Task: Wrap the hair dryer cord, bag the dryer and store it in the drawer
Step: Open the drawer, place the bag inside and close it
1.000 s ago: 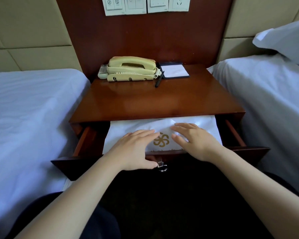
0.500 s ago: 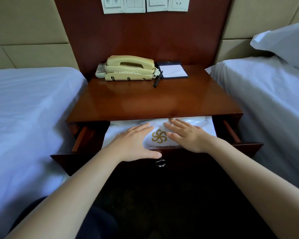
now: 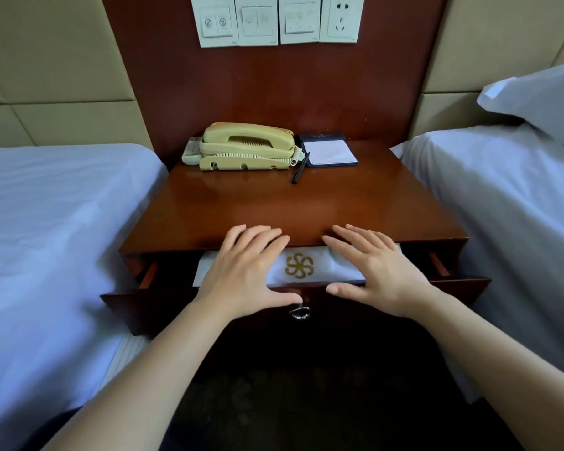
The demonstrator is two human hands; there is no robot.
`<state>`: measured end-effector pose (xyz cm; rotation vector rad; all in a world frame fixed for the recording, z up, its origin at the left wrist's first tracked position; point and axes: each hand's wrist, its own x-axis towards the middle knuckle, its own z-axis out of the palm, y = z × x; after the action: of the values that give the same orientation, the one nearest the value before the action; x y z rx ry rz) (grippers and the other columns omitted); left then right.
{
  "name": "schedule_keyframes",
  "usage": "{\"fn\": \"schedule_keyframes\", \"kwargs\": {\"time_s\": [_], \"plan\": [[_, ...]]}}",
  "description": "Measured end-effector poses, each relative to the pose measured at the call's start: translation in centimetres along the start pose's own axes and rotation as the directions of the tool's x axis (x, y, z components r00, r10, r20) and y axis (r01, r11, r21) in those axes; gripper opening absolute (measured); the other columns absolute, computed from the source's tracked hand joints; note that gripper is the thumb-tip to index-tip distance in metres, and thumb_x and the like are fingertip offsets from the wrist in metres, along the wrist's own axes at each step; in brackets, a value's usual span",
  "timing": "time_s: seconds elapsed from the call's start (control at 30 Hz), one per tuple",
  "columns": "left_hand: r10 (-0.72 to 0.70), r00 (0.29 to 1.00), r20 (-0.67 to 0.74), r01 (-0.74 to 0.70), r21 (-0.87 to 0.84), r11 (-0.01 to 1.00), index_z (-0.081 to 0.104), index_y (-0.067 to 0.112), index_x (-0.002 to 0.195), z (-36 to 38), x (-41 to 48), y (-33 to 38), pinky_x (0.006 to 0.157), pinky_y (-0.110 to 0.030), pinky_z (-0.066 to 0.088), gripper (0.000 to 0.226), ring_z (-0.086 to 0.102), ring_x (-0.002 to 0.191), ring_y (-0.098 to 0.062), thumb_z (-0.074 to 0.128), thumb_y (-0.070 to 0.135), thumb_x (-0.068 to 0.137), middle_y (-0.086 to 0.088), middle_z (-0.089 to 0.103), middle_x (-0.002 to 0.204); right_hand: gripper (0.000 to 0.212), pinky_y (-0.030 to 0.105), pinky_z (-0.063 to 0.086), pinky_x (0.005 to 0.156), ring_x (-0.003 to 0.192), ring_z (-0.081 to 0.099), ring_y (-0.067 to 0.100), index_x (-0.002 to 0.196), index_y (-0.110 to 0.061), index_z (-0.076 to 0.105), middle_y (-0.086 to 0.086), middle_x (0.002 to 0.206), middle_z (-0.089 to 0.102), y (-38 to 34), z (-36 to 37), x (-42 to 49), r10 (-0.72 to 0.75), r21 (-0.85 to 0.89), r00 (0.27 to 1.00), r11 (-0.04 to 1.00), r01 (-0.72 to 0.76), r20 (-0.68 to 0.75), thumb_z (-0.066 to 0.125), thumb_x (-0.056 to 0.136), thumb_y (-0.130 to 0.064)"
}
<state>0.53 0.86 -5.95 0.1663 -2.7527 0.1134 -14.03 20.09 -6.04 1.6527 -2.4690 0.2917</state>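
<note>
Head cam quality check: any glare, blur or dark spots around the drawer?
Head view: mild sheen on the nightstand top, not blown out; left hand, right hand and the white bag look sharp, logo legible; the left of the drawer and the floor below sink into shadow; wide-angle bowing bends the beds near the frame edges.

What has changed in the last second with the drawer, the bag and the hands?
The drawer has slid further into the nightstand, so less of the white bag shows. The left hand and right hand moved forward with it; their fingers now reach over the top's front edge. Nothing was gripped or released: both hands stay flat and open. The telephone, notepad and pen are unmoved.
</note>
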Motion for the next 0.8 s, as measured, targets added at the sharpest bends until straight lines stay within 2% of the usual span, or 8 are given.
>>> {"fn": "schedule_keyframes", "kwargs": {"time_s": [0.07, 0.17, 0.3, 0.37, 0.47, 0.57, 0.7, 0.8], "plan": [[0.004, 1.000, 0.007, -0.004, 0.000, 1.000, 0.066, 0.011, 0.116, 0.5, 0.4, -0.4, 0.103, -0.039, 0.032, 0.089, 0.062, 0.113, -0.023, 0.045, 0.079, 0.063, -0.003, 0.067, 0.120, 0.105, 0.032, 0.006, 0.115, 0.146, 0.011, 0.017, 0.148, -0.029, 0.021, -0.004, 0.157, 0.019, 0.5, -0.1, 0.6, 0.036, -0.010, 0.999, 0.999, -0.036, 0.039, 0.007, 0.063, -0.090], [0.001, 1.000, 0.003, -0.001, -0.032, 0.999, 0.067, 0.014, 0.117, 1.0, 1.0, -0.9, 0.096, -0.038, 0.046, 0.084, 0.062, 0.114, -0.021, 0.043, 0.077, 0.066, -0.002, 0.067, 0.121, 0.106, 0.034, 0.006, 0.117, 0.147, 0.008, 0.015, 0.148, -0.028, 0.017, -0.008, 0.158, 0.015, 0.3, -0.2, 2.1, 0.056, -0.046, 0.996, 0.998, -0.053, 0.071, 0.016, 0.060, -0.088], [-0.025, 0.999, -0.039, 0.023, -0.044, 0.999, 0.069, 0.016, 0.114, 1.3, 2.1, -1.0, 0.086, -0.038, 0.053, 0.076, 0.064, 0.110, -0.020, 0.047, 0.073, 0.068, -0.001, 0.069, 0.117, 0.099, 0.039, 0.020, 0.114, 0.143, 0.025, 0.018, 0.144, -0.027, 0.032, -0.007, 0.153, 0.031, 0.0, 0.3, 3.4, 0.064, -0.046, 0.998, 0.997, -0.066, -0.024, 0.027, 0.064, -0.085], [-0.032, 0.996, -0.082, 0.030, -0.029, 0.999, 0.071, 0.016, 0.108, 1.4, 2.5, -0.8, 0.077, -0.035, 0.056, 0.065, 0.068, 0.100, -0.021, 0.063, 0.065, 0.067, -0.001, 0.072, 0.109, 0.087, 0.042, 0.031, 0.109, 0.136, 0.039, 0.021, 0.137, -0.026, 0.046, -0.005, 0.145, 0.045, -0.1, 0.8, 3.7, 0.082, -0.016, 0.990, 0.996, -0.085, -0.113, 0.034, 0.069, -0.079], [-0.053, 0.993, -0.105, 0.054, 0.012, 0.998, 0.072, 0.014, 0.095, 1.3, 3.1, 0.1, 0.062, -0.028, 0.054, 0.050, 0.068, 0.083, -0.020, 0.080, 0.050, 0.060, 0.002, 0.072, 0.092, 0.068, 0.040, 0.044, 0.097, 0.123, 0.055, 0.025, 0.124, -0.020, 0.061, 0.000, 0.130, 0.061, -0.7, 0.9, 4.1, 0.110, -0.004, 0.968, 0.993, -0.114, -0.227, 0.061, 0.072, -0.063], [-0.095, 0.991, -0.098, 0.098, 0.028, 0.995, 0.071, 0.014, 0.089, 1.0, 3.4, 0.7, 0.056, -0.027, 0.052, 0.044, 0.066, 0.076, -0.020, 0.082, 0.046, 0.060, 0.003, 0.069, 0.084, 0.062, 0.034, 0.046, 0.092, 0.123, 0.055, 0.023, 0.125, -0.020, 0.059, -0.001, 0.132, 0.059, -1.4, -0.1, 4.5, 0.120, -0.019, 0.976, 0.992, -0.125, -0.182, 0.067, 0.075, -0.055], [-0.104, 0.991, -0.079, 0.108, 0.047, 0.993, 0.072, 0.013, 0.088, -0.3, 3.6, 1.2, 0.063, -0.032, 0.053, 0.036, 0.067, 0.074, -0.024, 0.081, 0.040, 0.066, 0.000, 0.069, 0.081, 0.052, 0.032, 0.048, 0.084, 0.113, 0.059, 0.021, 0.122, -0.024, 0.061, -0.004, 0.129, 0.060, -1.4, -1.7, 4.9, 0.138, -0.028, 0.987, 0.990, -0.141, -0.084, 0.057, 0.082, -0.057], [-0.102, 0.995, -0.002, 0.101, -0.069, 0.992, 0.068, 0.017, 0.107, -1.7, 3.9, 0.6, 0.082, -0.034, 0.048, 0.032, 0.064, 0.096, -0.023, 0.056, 0.040, 0.090, 0.003, 0.068, 0.103, 0.042, 0.032, 0.047, 0.064, 0.081, 0.063, 0.027, 0.076, -0.016, 0.063, 0.001, 0.086, 0.068, -0.7, -2.7, 5.5, 0.172, 0.038, 0.980, 0.985, -0.169, -0.097, 0.045, 0.092, -0.051]]}}
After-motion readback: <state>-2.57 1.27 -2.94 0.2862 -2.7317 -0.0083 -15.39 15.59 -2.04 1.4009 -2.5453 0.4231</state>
